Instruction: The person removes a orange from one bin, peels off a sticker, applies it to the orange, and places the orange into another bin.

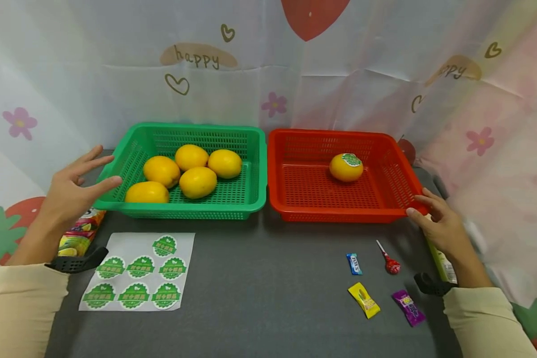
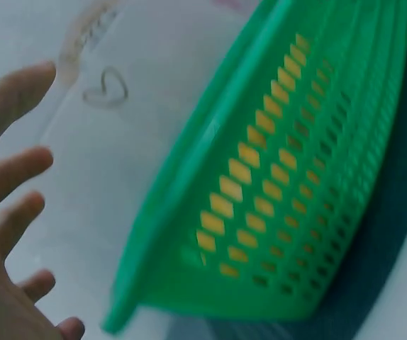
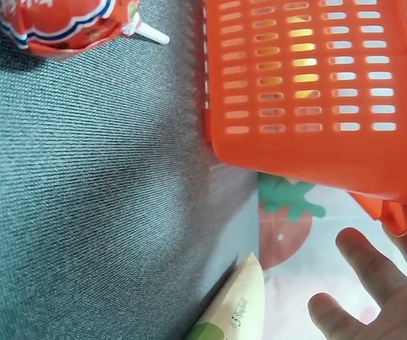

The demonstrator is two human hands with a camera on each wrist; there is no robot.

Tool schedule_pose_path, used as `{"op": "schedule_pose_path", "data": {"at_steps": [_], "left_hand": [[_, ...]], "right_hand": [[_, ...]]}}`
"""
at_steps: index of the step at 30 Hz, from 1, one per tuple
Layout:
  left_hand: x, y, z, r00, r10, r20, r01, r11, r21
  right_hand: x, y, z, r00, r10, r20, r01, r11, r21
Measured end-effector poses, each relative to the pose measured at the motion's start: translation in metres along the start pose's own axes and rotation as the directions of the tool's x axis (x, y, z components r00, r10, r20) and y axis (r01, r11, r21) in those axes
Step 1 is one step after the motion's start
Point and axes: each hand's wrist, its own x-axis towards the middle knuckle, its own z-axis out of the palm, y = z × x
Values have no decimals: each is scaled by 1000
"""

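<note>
Because one stickered fruit (image 1: 344, 171) lies loose inside the red basket (image 1: 335, 215), a one-sided tug at that basket's corner could set it rolling; a leftward shove could jam the rim against the green basket (image 1: 188, 208), just to its left, and jostle the five yellow fruits (image 1: 198, 182) there. Right hand (image 1: 445, 228): at the red basket's right front corner, thumb and forefinger apart about the rim; whether they pinch it, cannot tell. Left hand (image 1: 73, 191): well left of the red basket, fingers spread, holding nothing. In front of the red basket, toward its right: lollipop (image 1: 391, 266), blue sweet (image 1: 354, 264), yellow sweet (image 1: 364, 300), purple sweet (image 1: 409, 308), possibly swept by a careless forearm. Off its front right: pale green packet (image 1: 445, 263), partly hidden. Off its front left: sticker sheet (image 1: 130, 241). Behind it: patterned cloth (image 1: 277, 49), limiting backward travel.
</note>
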Motion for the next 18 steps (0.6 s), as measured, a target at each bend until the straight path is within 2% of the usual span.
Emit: {"op": "schedule_pose_path", "data": {"at_steps": [6, 12, 18], "left_hand": [[-5, -25, -8, 995, -43, 86, 43, 999, 3], [-6, -42, -5, 990, -79, 120, 79, 997, 7], [-8, -52, 0, 988, -91, 124, 81, 994, 78]], "right_hand": [[-1, 1, -1, 1000, -17, 2, 17, 1000, 0], [0, -2, -2, 999, -29, 17, 29, 1000, -8], [3, -20, -15, 989, 64, 130, -45, 988, -148]]}}
